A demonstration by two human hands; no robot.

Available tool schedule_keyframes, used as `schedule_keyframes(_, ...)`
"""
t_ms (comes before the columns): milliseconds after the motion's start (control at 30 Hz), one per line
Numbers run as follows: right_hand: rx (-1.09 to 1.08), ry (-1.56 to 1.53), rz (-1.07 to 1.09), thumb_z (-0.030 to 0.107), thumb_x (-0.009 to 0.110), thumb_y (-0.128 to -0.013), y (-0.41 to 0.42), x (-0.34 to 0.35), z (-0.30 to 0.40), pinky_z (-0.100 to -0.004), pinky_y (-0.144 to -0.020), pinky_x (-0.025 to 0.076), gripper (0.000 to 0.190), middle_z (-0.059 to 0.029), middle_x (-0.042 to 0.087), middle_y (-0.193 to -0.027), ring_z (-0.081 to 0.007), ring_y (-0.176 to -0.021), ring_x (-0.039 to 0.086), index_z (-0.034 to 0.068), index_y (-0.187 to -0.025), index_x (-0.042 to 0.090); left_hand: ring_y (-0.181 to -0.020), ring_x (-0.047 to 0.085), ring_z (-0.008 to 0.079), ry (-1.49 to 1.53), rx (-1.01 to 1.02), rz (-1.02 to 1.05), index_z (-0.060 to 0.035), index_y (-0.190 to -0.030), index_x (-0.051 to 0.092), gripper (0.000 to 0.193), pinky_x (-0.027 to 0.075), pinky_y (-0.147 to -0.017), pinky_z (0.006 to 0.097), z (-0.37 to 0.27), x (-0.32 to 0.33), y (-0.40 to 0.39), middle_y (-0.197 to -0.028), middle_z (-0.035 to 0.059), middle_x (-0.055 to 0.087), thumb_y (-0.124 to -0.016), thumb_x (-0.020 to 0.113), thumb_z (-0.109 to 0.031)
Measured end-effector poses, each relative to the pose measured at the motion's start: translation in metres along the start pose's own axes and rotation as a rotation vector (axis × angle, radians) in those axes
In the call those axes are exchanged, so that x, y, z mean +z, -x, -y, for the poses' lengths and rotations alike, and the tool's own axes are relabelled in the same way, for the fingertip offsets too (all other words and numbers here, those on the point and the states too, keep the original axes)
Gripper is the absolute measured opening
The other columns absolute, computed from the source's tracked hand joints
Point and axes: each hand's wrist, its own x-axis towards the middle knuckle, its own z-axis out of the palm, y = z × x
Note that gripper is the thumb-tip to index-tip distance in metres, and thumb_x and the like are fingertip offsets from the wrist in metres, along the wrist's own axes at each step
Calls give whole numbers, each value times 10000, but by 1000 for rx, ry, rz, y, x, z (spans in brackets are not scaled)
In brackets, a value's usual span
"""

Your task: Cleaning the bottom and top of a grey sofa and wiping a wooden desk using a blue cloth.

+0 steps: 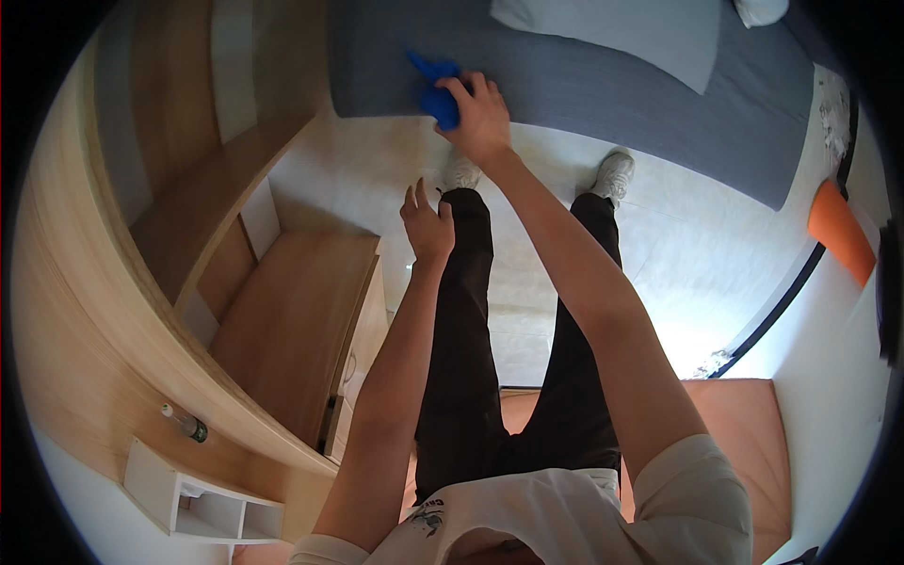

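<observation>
My right hand point(480, 116) reaches forward to the near edge of a grey-covered bed point(600, 92), its fingers closed around a blue object point(441, 102). That object looks soft, perhaps cloth or plastic; a pointed piece of it sticks out to the upper left. What it is exactly, I cannot tell. My left hand point(429, 224) hangs in the air over the floor beside my left leg, fingers apart, holding nothing. A pale pillow or folded cloth point(635, 35) lies on the bed beyond my right hand.
Wooden shelving point(296, 311) stands at the left. A bottle point(185, 424) lies or stands near a small white shelf unit point(208, 519) at lower left. An orange object point(840, 229) is by the right wall. Orange-pink padding point(741, 445) lies beneath and beside me.
</observation>
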Motion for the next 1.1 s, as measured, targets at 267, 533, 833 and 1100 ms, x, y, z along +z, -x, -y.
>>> schedule_keyframes(267, 266, 22, -307, 158, 874, -622, 39, -132, -150, -470, -958, 480, 649, -124, 521, -1195, -382, -1109, 500, 248, -1206, 604, -1173, 495, 392, 87, 398, -149, -31, -1331, 544, 477, 395, -1060, 485, -159, -1, -61, -1306, 217, 529, -858, 608, -53)
schedule_keyframes(533, 305, 213, -322, 185, 849, -704, 44, -264, -292, -464, -1019, 438, 688, -180, 476, -1269, -396, -1154, 465, 257, -1314, 540, -1356, 299, 513, -217, 422, -47, -261, -1498, 436, 689, 325, -1116, 575, -312, 100, -58, -1527, 265, 310, -852, 674, -282)
schedule_keyframes(833, 575, 365, -468, 225, 819, -744, 86, -398, -444, -482, -1039, 428, 655, -214, 488, -1302, -421, -1207, 453, 240, -1337, 542, -1438, 114, 591, -424, 579, 98, -345, -1522, 394, 680, 238, -1127, 683, -435, 198, 9, -1611, 229, 174, -890, 645, -334)
schedule_keyframes(1100, 781, 321, -562, 193, 768, -766, 157, -421, -482, -505, -1015, 438, 673, -241, 482, -1273, -436, -1188, 475, 151, -1372, 479, -1433, 120, 592, -515, 641, 170, -319, -1518, 411, 654, 244, -1122, 679, -472, 214, 26, -1595, 247, 182, -901, 629, -318)
